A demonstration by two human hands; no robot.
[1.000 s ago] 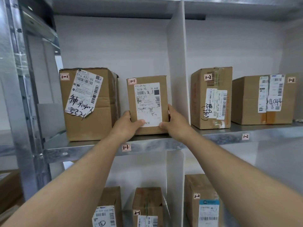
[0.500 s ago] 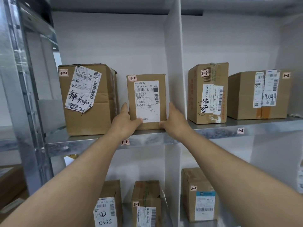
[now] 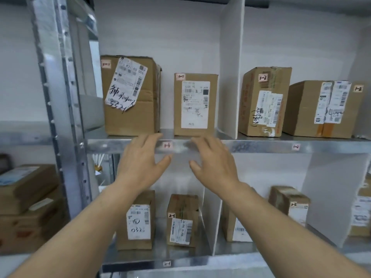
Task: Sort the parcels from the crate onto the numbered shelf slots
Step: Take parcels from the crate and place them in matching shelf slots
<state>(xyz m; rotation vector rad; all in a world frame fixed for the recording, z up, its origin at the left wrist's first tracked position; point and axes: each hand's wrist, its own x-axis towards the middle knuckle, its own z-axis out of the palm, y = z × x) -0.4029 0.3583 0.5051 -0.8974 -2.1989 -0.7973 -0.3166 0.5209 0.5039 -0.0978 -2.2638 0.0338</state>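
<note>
A small upright cardboard parcel (image 3: 195, 104) tagged 1-1 stands on the upper metal shelf (image 3: 251, 146), in the left slot beside the white divider (image 3: 230, 77). A larger parcel (image 3: 130, 95), also tagged 1-1, stands to its left. My left hand (image 3: 140, 163) and my right hand (image 3: 213, 163) hover below and in front of the small parcel, fingers spread and holding nothing. A pink slot label 1-1 (image 3: 167, 145) on the shelf edge shows between them.
Two parcels tagged 1-2 (image 3: 263, 101) (image 3: 323, 109) fill the upper right slot. Several parcels stand on the lower shelf (image 3: 180, 263) in slots 2-1 and 2-2. A metal upright (image 3: 58, 97) rises at left, with stacked boxes (image 3: 26, 197) beyond it.
Both hands let go of the small 1-1 parcel and drew back and down from the shelf. The parcel stays standing in its slot.
</note>
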